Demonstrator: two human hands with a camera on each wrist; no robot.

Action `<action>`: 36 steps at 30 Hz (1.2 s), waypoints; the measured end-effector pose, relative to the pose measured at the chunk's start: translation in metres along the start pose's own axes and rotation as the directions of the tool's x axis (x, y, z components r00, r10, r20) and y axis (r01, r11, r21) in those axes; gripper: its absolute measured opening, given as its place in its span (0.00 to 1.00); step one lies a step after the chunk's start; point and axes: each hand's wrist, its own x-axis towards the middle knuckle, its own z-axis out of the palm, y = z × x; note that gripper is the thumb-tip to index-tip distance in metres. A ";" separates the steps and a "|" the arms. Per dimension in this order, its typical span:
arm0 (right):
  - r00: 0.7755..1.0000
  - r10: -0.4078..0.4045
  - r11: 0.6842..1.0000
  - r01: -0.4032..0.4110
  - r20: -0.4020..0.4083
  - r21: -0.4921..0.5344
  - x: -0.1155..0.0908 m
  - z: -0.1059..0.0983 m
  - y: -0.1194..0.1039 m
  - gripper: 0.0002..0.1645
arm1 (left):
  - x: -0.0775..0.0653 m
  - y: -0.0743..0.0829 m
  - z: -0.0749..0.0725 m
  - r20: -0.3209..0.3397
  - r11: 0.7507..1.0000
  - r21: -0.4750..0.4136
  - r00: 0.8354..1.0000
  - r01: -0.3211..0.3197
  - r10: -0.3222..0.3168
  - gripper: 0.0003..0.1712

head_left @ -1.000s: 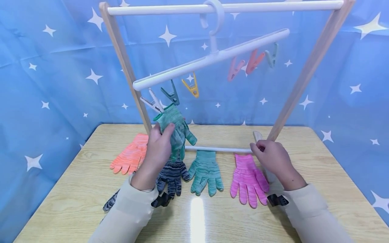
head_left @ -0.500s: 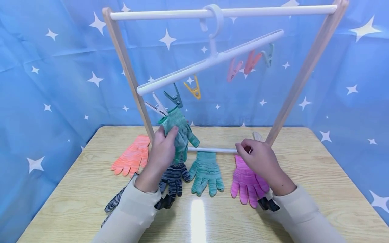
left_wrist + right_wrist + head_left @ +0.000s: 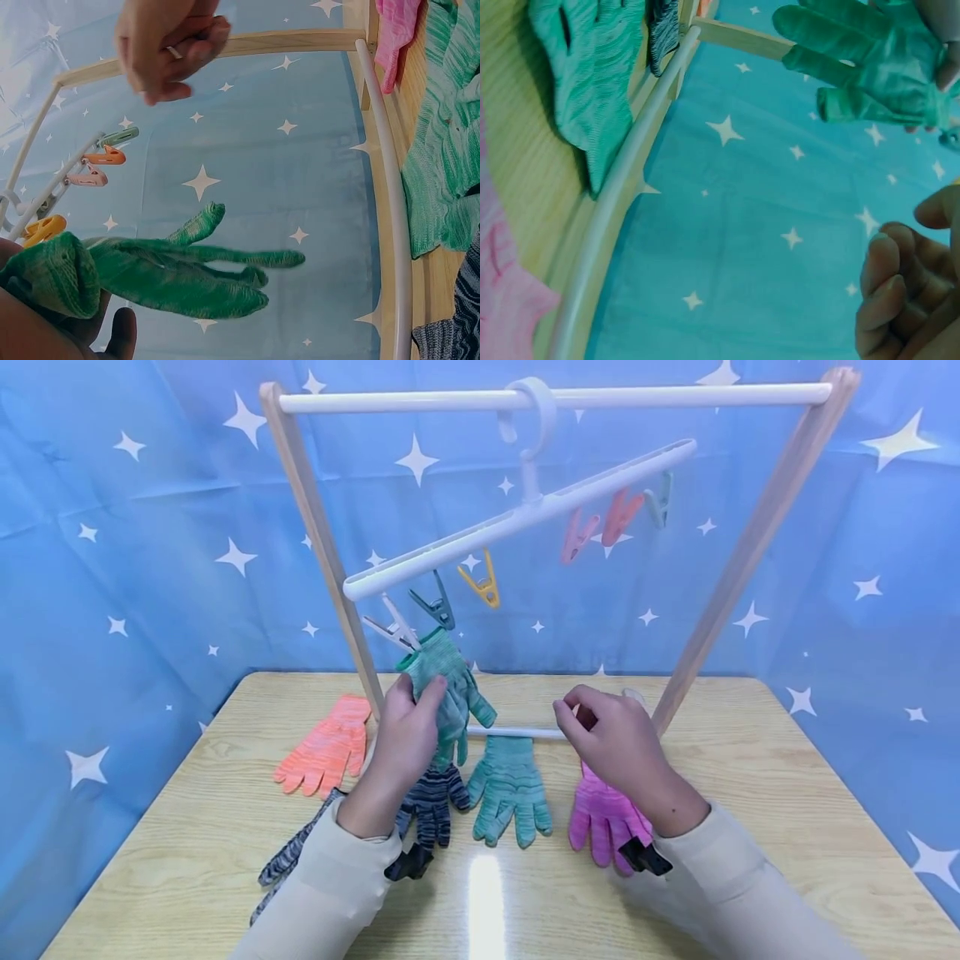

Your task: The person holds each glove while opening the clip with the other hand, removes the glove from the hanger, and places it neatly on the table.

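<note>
My left hand (image 3: pixel 405 731) grips a green knit glove (image 3: pixel 444 693) near its cuff, thumb in front, with the glove's fingers hanging down to the right. A white clothespin (image 3: pixel 402 631) at the low left end of the tilted white hanger (image 3: pixel 600 483) meets the cuff; I cannot tell whether it bites the fabric. My right hand (image 3: pixel 618 747) is in the air above the pink glove (image 3: pixel 606 814), partly covering it. In the right wrist view its fingers (image 3: pixel 885 277) are loosely curled, thumb apart, holding nothing.
Dark green (image 3: pixel 437 606), yellow (image 3: pixel 486 585), pink, red and pale green clothespins hang along the hanger. A wooden rack (image 3: pixel 750 560) carries it. On the table lie an orange glove (image 3: pixel 326 747), another green glove (image 3: pixel 512 789) and black-grey striped gloves (image 3: pixel 431 806).
My right hand has come left from beside the rack's right post to above the pink glove. The left hand still holds the green glove at the white clothespin, with slight apparent shift.
</note>
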 end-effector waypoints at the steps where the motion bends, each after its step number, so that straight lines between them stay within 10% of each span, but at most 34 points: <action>1: 1.000 -0.016 1.000 0.016 -0.011 -0.005 0.001 -0.001 -0.002 0.11 | 0.000 0.000 0.000 -0.004 1.000 0.002 1.000 -0.003 0.003 0.18; 22: 0.961 -0.265 0.964 0.264 -0.083 -0.017 0.045 -0.024 -0.060 0.10 | -0.004 -0.001 0.003 0.011 0.998 0.056 0.999 -0.036 0.035 0.25; 36: 0.929 -0.350 0.937 0.348 -0.119 -0.043 0.084 -0.022 -0.109 0.11 | -0.005 0.000 0.008 -0.018 0.989 0.132 0.997 -0.072 0.075 0.13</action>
